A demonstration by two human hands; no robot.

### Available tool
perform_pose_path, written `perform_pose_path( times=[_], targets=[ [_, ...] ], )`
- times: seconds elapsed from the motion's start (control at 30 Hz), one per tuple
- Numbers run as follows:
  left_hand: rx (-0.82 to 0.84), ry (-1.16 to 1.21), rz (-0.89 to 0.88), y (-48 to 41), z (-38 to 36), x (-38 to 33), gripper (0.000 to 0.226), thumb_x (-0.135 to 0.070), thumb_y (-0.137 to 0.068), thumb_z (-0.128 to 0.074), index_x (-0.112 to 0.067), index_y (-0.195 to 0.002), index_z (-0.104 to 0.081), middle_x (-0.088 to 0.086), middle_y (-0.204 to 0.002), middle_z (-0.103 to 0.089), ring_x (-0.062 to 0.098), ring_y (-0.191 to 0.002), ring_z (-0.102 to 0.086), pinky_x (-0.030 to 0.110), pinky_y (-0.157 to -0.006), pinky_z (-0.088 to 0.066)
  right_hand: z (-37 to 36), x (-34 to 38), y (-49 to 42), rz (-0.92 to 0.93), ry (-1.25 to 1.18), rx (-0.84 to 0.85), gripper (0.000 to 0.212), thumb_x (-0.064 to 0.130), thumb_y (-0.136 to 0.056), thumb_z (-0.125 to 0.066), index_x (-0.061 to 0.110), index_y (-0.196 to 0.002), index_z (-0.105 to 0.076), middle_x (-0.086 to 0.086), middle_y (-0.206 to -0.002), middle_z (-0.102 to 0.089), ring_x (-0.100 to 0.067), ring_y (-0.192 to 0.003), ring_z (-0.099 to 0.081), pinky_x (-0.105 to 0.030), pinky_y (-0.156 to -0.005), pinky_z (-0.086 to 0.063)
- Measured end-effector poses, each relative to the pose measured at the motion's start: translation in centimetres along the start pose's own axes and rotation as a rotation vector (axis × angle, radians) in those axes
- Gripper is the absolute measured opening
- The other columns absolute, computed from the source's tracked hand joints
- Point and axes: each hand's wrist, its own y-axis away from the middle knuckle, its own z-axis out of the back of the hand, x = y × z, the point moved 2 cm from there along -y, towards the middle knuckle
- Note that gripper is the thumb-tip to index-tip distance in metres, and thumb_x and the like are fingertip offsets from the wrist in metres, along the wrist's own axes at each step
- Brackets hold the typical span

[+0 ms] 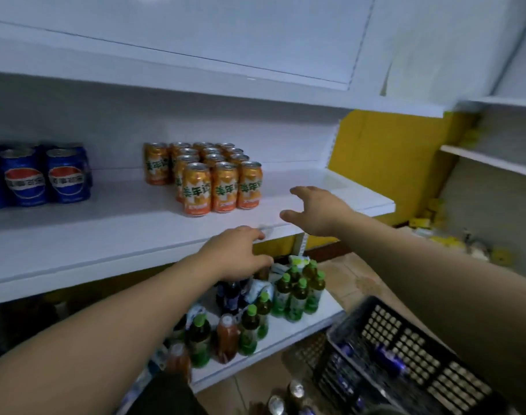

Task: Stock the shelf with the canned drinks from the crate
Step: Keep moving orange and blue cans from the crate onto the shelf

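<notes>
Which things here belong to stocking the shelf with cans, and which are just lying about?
Part of the job:
shelf
orange cans
blue cans
black crate
spare cans inside it

Just lying about:
bottles on the lower shelf
yellow clutter on the floor, right

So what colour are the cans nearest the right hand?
The cans are orange with green lettering, seen in the head view.
</notes>
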Motion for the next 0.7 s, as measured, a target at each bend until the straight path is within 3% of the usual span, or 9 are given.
perform_pose_path(
  times=[0.33, 0.53, 0.7],
  targets=[
    [0.374, -0.098, -0.434, -5.7, -13.1, -17.9, 0.069, -0.054, -0.087, -0.056, -0.021, -0.145, -0.037, 0.001, -0.148, -0.04, 0.021, -0.13, -0.043, 0.039, -0.103, -0.042, -4.0, -21.7, 14.2, -0.655, -0.016, 0.085, 0.078, 0.067, -0.087, -0.05, 0.024, -0.149, -0.032, -0.006, -0.15, -0.042, -0.029, -0.132, -0.043, -0.044, -0.104, -0.042],
    [0.584, -0.136, -0.493, -9.5, -22.0, -23.0, 0.071, -0.054, -0.087, -0.057, -0.021, -0.145, -0.036, 0.002, -0.148, -0.04, 0.021, -0.129, -0.045, 0.034, -0.102, -0.042, -9.1, -30.4, 20.6, -0.937, -0.14, 0.138, 0.076, 0.061, -0.09, -0.051, 0.024, -0.151, -0.028, -0.005, -0.152, -0.04, -0.027, -0.133, -0.044, -0.041, -0.106, -0.041],
    [0.72, -0.18, -0.462, -13.7, -30.4, -24.6, 0.07, -0.053, -0.087, -0.057, -0.018, -0.145, -0.037, 0.006, -0.148, -0.039, 0.023, -0.128, -0.045, 0.031, -0.1, -0.04, -15.2, -37.1, 22.9, -1.043, -0.193, 0.259, 0.067, 0.062, -0.09, -0.049, 0.021, -0.142, -0.038, -0.009, -0.139, -0.05, -0.028, -0.121, -0.051, -0.043, -0.1, -0.046]
  ],
)
